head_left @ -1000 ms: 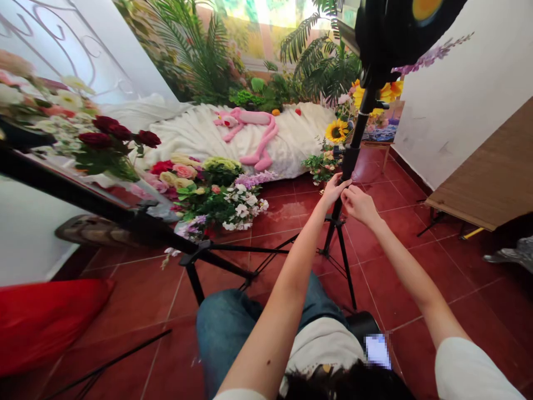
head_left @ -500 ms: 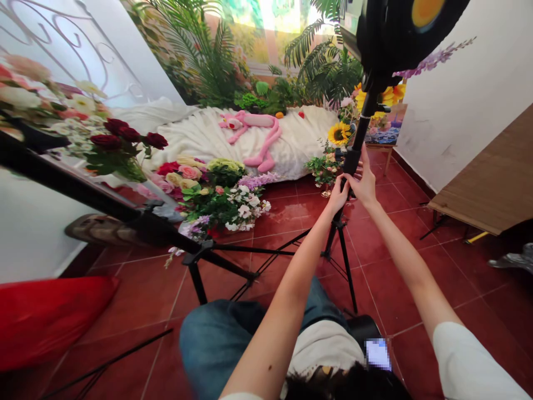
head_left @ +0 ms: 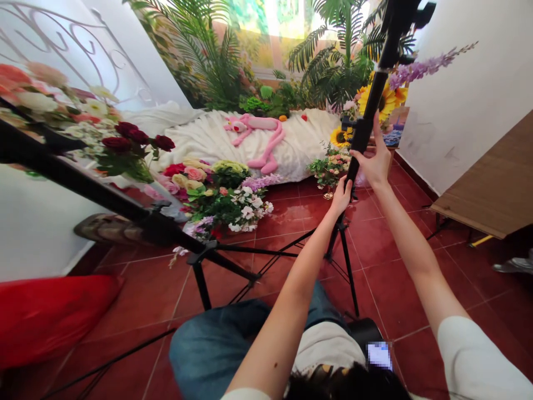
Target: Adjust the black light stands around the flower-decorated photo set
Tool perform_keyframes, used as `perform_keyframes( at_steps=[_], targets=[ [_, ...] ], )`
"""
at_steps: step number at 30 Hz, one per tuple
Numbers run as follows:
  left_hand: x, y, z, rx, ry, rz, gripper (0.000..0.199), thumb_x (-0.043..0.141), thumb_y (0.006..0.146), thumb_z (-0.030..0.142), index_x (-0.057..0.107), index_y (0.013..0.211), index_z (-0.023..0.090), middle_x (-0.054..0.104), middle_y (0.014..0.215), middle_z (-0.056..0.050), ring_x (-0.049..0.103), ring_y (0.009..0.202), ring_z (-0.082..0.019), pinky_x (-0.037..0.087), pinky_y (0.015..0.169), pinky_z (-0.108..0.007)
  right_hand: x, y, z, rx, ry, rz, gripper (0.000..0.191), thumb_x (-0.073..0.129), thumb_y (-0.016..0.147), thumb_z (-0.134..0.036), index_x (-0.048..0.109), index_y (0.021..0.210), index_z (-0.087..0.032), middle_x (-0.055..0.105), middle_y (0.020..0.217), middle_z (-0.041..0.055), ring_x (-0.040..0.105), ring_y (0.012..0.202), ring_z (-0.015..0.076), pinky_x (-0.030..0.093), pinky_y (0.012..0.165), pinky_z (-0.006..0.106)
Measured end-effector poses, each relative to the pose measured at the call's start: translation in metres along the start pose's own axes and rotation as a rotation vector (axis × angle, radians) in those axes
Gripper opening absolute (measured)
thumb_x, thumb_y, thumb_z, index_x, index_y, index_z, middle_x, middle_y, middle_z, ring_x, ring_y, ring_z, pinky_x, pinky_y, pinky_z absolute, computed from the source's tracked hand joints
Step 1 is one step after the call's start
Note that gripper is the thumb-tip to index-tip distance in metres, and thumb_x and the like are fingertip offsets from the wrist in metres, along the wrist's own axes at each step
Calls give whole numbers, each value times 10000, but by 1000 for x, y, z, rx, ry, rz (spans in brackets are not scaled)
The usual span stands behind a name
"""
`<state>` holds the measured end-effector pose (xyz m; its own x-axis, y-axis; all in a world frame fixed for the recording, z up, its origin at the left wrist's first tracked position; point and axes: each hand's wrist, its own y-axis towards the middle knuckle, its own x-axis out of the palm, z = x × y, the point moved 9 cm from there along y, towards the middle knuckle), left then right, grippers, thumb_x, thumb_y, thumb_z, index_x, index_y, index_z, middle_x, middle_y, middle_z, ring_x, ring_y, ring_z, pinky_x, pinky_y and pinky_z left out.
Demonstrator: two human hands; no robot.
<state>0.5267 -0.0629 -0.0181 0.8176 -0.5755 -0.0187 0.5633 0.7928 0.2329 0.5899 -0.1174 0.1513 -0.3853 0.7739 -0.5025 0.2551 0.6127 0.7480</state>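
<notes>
Right hand (head_left: 375, 161) wrapped round the black stand pole (head_left: 377, 91), fingers stretched up along it, thumb across the near side. Left hand (head_left: 342, 195) just below on the same pole, pinching it between thumb and fingers right above the point where the tripod legs (head_left: 339, 250) spread over the red floor tiles (head_left: 387, 266). Just beyond the grip, sunflowers (head_left: 385, 100) and a small potted bouquet (head_left: 328, 166). Farther off to the left, a white sheet (head_left: 208, 136) bearing a pink plush toy (head_left: 258, 136), then a heap of flowers (head_left: 216, 191). Nearer and left, a second stand (head_left: 104, 194) lying tilted. Right of the grip, a wooden board (head_left: 491, 183).
</notes>
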Motion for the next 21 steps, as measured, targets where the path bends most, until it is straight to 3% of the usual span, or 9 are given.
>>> perform_keyframes(
  at_steps=[3,7,11,14,16,18,21],
  targets=[
    [-2,0,1,13,23,20,415,396,1011,482,530,1317,234,665,1145,-50,623,1033,-152,464,1003,-302,-9,16,-5,-73,-71,27,752,641,889,-401,339,1574,-330,616,1350,96,640,1197,294,617,900,406],
    [-4,0,-1,16,25,66,415,433,990,524,568,1249,229,670,1088,-46,625,1005,-155,473,968,-291,-16,23,-6,-18,-33,59,719,634,896,-436,365,1552,-323,622,1335,109,675,1129,284,628,855,399],
    [-4,0,-2,24,-1,65,440,438,981,549,572,1231,212,666,1019,-44,625,945,-152,492,917,-280,-22,10,-11,45,28,41,681,600,907,-537,390,1515,-312,611,1360,121,707,1038,260,625,833,388],
    [-3,0,-2,22,-11,55,438,429,986,541,569,1229,205,660,1000,-41,621,923,-146,496,912,-276,-32,-17,-7,97,28,24,585,507,944,-594,471,1427,-266,663,1283,129,716,960,227,612,777,348],
    [-2,0,-2,7,-23,39,449,430,983,549,569,1242,210,666,1020,-44,626,933,-152,498,923,-287,-31,-43,1,149,-31,-79,535,503,934,-624,578,1268,-214,729,1090,124,712,849,215,587,723,326],
    [-1,0,-1,-3,-39,30,460,436,978,556,569,1265,222,675,1081,-55,632,994,-167,490,968,-308,-21,-73,13,202,-129,-272,487,563,890,-644,643,1054,-193,739,892,98,691,742,208,548,678,311],
    [-3,-1,1,-7,-61,39,469,451,973,555,567,1302,241,666,1216,-67,600,1164,-190,440,1067,-340,-3,-114,30,264,-252,-521,415,618,857,-617,631,871,-202,724,791,65,669,695,199,477,645,279]
  ],
)
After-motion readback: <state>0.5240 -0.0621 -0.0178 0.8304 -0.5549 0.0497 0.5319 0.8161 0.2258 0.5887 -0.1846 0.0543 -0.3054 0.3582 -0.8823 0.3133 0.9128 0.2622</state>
